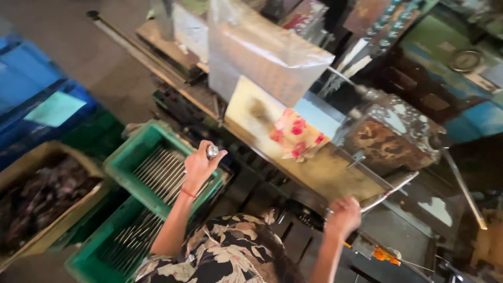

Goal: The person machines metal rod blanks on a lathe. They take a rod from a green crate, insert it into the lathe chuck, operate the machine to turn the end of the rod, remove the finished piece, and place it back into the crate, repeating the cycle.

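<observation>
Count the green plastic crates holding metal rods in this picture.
2. One green crate sits below the left hand, filled with metal rods. A second green crate lies nearer the bottom left edge, partly cut off. Others may be hidden.

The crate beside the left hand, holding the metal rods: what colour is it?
The crate is green, seen in the head view.
</observation>
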`<state>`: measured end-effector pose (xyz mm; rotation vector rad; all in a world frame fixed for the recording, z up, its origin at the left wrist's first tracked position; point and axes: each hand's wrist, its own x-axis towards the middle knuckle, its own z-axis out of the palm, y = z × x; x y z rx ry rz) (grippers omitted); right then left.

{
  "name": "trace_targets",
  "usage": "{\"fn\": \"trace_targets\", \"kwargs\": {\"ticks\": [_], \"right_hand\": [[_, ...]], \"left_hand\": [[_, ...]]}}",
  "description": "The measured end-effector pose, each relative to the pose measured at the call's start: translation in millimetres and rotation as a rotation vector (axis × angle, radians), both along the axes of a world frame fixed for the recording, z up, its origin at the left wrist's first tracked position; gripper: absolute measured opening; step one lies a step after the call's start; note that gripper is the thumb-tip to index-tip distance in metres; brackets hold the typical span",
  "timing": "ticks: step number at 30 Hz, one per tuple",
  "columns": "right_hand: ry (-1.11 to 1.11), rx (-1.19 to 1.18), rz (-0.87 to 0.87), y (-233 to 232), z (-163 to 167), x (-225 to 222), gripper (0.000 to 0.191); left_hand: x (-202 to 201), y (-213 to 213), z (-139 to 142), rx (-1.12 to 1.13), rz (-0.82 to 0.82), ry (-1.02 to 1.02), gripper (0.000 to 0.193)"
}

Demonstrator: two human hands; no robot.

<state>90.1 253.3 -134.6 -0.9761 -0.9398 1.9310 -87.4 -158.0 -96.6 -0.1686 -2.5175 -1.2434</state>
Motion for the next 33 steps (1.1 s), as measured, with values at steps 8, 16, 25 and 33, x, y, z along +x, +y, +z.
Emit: {"fn": "trace_targets", "kwargs": {"ticks": [8,16,25,33], "right_hand": [[0.197,0.209,1.306,-290,-4,-115,0.028],[0.102,0.470,1.296,-361,15,-116,0.030],[-0.120,0.112,1.509,-389,45,-106,0.026],[0.099,0.276,1.279,-432,35,-94,0.026]], "left_hand": [[33,-49,-26,0.752,-0.006,-0.212,0.041],[53,-100,-29,0.831,0.151,-0.117,0.047],[76,-145,-26,0.011,0.130,0.584,0.052],[76,-136,-19,0.635,0.351,0.135,0.051]]}}
